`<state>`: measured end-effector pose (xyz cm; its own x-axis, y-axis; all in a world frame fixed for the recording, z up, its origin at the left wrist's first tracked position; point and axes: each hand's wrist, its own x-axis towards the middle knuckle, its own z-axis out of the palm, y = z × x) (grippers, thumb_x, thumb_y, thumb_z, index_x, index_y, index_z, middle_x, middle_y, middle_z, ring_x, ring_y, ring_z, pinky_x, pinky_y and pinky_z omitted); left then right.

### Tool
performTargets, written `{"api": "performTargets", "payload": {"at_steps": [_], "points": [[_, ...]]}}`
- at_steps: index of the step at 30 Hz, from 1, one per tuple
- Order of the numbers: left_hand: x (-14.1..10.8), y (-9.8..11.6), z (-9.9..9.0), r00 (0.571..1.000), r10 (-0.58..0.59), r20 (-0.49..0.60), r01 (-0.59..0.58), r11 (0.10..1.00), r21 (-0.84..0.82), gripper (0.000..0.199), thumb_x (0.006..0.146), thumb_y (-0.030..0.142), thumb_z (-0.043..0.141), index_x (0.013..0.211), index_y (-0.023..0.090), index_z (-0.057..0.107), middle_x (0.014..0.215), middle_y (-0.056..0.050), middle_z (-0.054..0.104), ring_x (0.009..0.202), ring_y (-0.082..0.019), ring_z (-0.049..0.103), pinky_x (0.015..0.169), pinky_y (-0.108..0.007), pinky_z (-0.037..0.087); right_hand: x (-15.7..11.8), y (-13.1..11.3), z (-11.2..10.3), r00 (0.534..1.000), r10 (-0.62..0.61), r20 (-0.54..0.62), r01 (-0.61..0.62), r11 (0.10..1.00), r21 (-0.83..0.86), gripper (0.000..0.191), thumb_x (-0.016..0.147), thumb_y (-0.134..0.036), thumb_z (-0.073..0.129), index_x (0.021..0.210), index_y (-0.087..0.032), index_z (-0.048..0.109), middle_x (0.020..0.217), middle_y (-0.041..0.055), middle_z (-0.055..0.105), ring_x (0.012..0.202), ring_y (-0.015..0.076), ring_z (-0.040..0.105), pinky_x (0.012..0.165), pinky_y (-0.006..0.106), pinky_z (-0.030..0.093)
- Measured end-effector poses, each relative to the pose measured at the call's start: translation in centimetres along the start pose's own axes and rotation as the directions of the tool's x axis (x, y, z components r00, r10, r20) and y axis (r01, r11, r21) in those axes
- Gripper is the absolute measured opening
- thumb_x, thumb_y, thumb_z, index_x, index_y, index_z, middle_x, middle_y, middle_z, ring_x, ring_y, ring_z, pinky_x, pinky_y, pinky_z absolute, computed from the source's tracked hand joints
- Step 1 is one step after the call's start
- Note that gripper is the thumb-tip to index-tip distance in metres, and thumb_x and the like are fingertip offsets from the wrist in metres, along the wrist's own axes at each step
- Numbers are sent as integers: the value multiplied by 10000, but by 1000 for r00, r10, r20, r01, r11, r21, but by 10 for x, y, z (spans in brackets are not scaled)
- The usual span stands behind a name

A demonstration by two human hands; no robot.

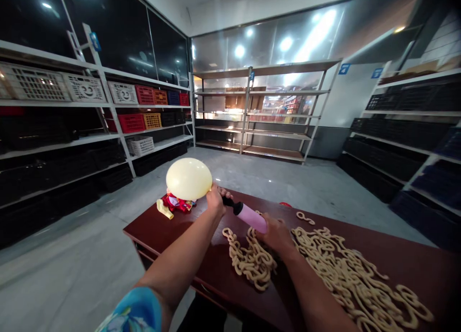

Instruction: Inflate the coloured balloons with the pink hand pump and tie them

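Observation:
A pale yellow inflated balloon (189, 178) is at the end of a hand pump (252, 218) with a pink barrel and a black front part. My left hand (216, 200) is closed around the balloon's neck and the pump's black front end. My right hand (275, 233) grips the rear of the pink barrel. Below the balloon, a limp yellow balloon (164, 209) lies beside a red patterned item (179, 203) on the dark red table (212, 264). Beige ring-shaped pieces are heaped under and beside my right hand, in a smaller pile (252, 262) and a larger pile (342, 269).
One separate beige piece (305, 218) and a small red item (285, 204) lie near the table's far edge. Shelves with crates (124, 92) stand at left, a metal rack (248, 113) at the back, and shelves with dark crates (403, 130) at right.

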<state>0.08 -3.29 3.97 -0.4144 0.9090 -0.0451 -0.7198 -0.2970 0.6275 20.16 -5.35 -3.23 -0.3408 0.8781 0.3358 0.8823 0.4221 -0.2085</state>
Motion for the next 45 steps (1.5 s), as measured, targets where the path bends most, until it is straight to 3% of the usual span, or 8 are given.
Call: {"api": "performTargets", "payload": {"at_steps": [5,8,18,27,30,37,40,45], "points": [[27,56,6,996,79,-42,-78,997,21,365,776,351,493,559,197,244,419,69,277,349,-89,376,447,-261,399,5,18,0,996,84,-5,-84,996,-23,318,684,-299,582,984,-216,519,869,36,653,855,207,592,742,298,292],[36,71,8,993,99,-60,-99,995,1,348,781,338,473,564,199,240,425,71,273,343,-87,361,434,-258,386,6,21,0,993,113,-20,-113,993,-35,306,667,-274,590,958,-210,520,878,35,651,873,209,586,764,303,291],[-3,-9,7,1000,-23,-7,23,1000,-3,358,787,349,464,562,198,228,433,69,255,353,-81,351,425,-247,381,0,0,-2,998,-15,-57,15,1000,-7,427,659,-296,615,1060,-189,513,915,57,650,872,209,592,792,305,297],[34,64,23,993,109,-38,-109,994,16,350,777,344,485,575,203,236,435,74,264,340,-87,354,428,-263,390,8,24,-2,990,112,-86,-114,993,-28,286,673,-276,584,942,-211,511,854,27,649,835,202,590,728,298,303],[34,53,23,994,101,-34,-101,995,16,347,783,355,481,578,200,246,438,74,265,344,-80,354,422,-244,381,7,23,-1,991,117,-62,-119,992,-28,271,661,-282,593,906,-200,509,816,28,651,816,203,593,738,303,302],[3,-15,15,1000,-16,-25,17,1000,12,359,802,362,457,566,199,242,437,67,262,352,-81,359,436,-255,400,1,6,-4,996,16,-86,-17,1000,-11,334,650,-276,620,957,-194,515,851,45,654,827,202,594,771,302,288],[8,-3,16,999,-15,-29,16,1000,20,347,797,355,462,571,200,249,434,65,283,355,-93,383,443,-271,410,2,9,-6,995,30,-92,-32,999,-27,292,658,-276,614,924,-201,517,873,38,647,845,200,589,756,298,283],[33,49,20,995,90,-44,-89,996,29,351,775,344,494,574,197,247,430,76,281,343,-83,371,447,-262,406,5,22,-6,989,107,-99,-112,992,-56,299,673,-268,589,956,-210,509,866,31,639,843,197,579,732,297,284]]}}
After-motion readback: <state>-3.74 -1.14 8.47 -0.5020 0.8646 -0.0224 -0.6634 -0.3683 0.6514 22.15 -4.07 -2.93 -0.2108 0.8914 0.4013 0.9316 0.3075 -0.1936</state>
